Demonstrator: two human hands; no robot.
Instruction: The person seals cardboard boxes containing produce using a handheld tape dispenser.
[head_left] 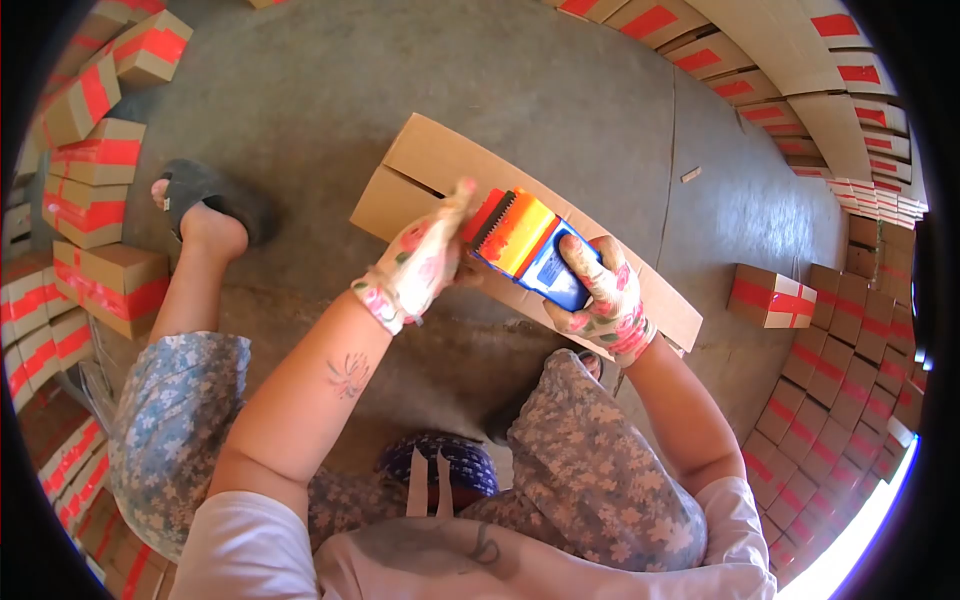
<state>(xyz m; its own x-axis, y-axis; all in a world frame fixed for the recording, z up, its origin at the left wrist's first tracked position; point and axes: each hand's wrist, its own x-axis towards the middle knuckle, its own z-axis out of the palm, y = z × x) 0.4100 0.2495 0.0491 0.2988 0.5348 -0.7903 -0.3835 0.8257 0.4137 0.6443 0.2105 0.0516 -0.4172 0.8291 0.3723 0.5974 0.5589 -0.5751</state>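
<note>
Blue and orange plastic shows near the middle of the view, taking twelve o'clock as its top: a tape dispenser [553, 270], tilted, with its dark toothed edge [497, 225] facing ten o'clock. The right hand [612, 305], in a pale floral glove, grips its blue end from the four o'clock side, fingers closed round the body. Red tape [486, 214] shows at the toothed edge, at the end away from that hand.

The left hand [412, 260], gloved to match, is just beside that end, toward ten o'clock. One finger points up toward twelve, slightly blurred; the others are partly hidden, so I cannot tell whether this hand is open or pinching the tape.

Beneath the dispenser and both hands lies a long brown carton [440, 150], slanting from eleven o'clock to just past three. A dark gap runs between its panels near the eleven o'clock end.

A dark sandal [262, 212] is on the foot near ten o'clock, on the grey floor [300, 80]. Boxes banded in red are piled on the left [95, 205], from eight to ten o'clock, and on the right [820, 380], from one to four. A single taped box [755, 293] sits at three o'clock.
</note>
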